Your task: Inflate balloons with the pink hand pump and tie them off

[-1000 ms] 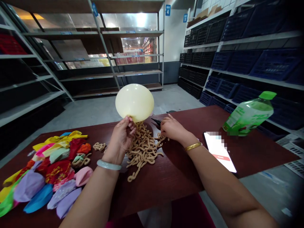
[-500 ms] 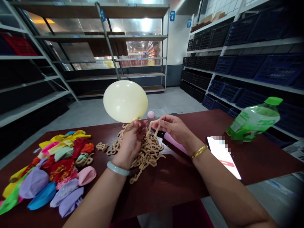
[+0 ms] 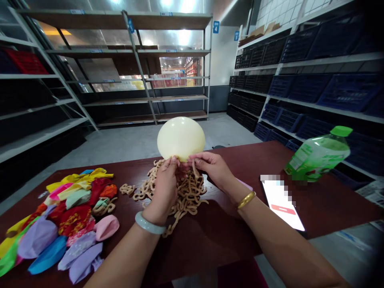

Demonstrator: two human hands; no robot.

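A pale yellow inflated balloon [image 3: 181,138] floats just above my fingers, its neck pinched by my left hand [image 3: 166,182]. Close beside it, my right hand [image 3: 214,168] is closed on a tan rubber band [image 3: 194,170], whose end hangs down below the fingers. Both hands meet at the balloon's underside, and the knot or mouth there is hidden by fingertips. Under them lies a heap of tan rubber bands [image 3: 186,198] with curled, wavy strands. A small clump of the same bands [image 3: 127,189] sits left of the heap.
Limp colourful balloons [image 3: 76,216] cover the left of the dark red table [image 3: 228,232]. On the right are a lit phone [image 3: 282,204] and a green-capped bottle [image 3: 319,154]. Behind stand metal shelves [image 3: 174,51]; blue crates [image 3: 351,91] fill the right racks.
The balloon has moved right and down, and now sits nearer my right hand. My right hand has come in to the balloon's neck with the rubber band. The view has tilted slightly.
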